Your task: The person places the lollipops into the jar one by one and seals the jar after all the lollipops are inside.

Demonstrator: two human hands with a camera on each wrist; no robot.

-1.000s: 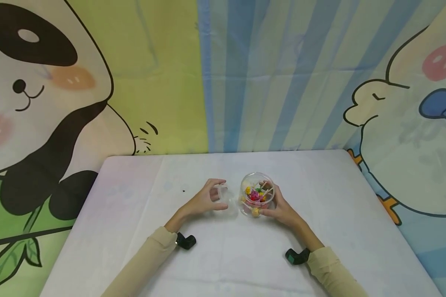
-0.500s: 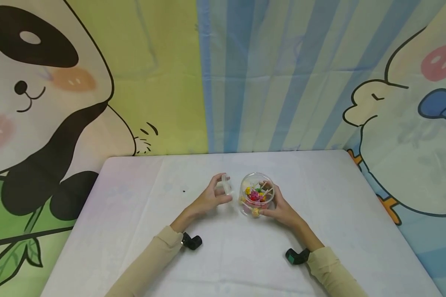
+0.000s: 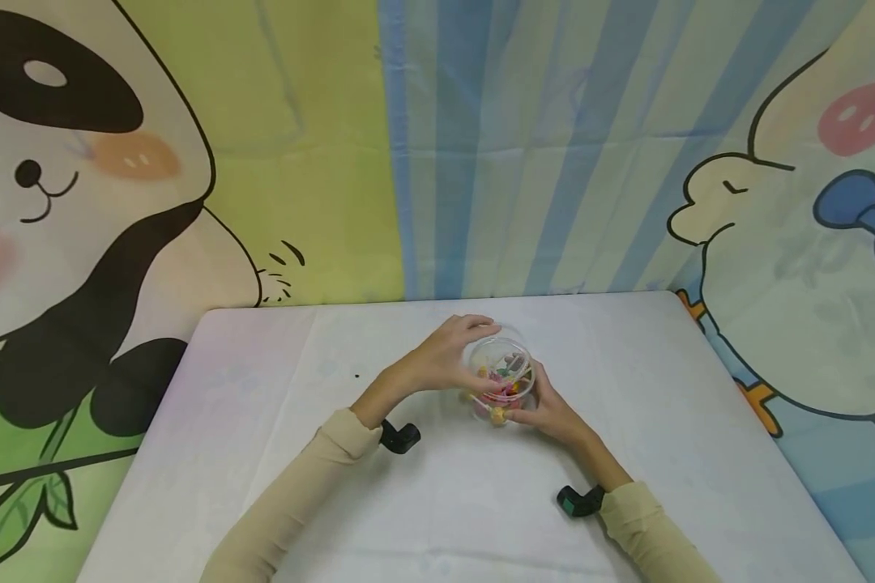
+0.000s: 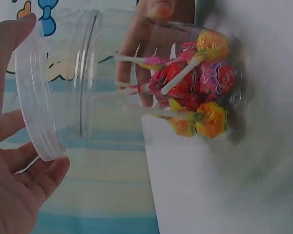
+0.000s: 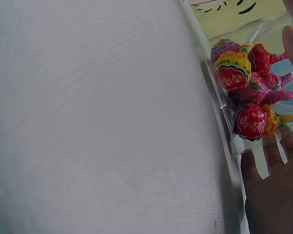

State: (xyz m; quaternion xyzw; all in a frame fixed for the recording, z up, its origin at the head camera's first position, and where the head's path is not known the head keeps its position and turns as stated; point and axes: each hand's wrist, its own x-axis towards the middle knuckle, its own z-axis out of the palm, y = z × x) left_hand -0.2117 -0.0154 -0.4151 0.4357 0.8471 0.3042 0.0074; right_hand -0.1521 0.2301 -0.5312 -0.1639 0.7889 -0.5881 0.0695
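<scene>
A clear plastic jar stands upright on the table, its mouth uncovered. Wrapped lollipops in red, yellow, orange and pink fill its lower part, with several white sticks pointing up. My right hand grips the jar's side, fingers wrapped round it. With thumb and fingers spread across its rim, my left hand holds a clear round lid just above the mouth. A narrow gap separates lid and jar in the left wrist view. From the right wrist, the lollipops' red and yellow wrappers show through the wall.
A white cloth covers the table. Left of the hands lies a tiny dark speck. Behind the table's far edge hangs a printed backdrop with cartoon animals and stripes.
My left hand has carried the lid rightward and turned it from a tilted position beside the jar to over the jar's mouth. My right hand keeps its grip on the jar, which stays in place.
</scene>
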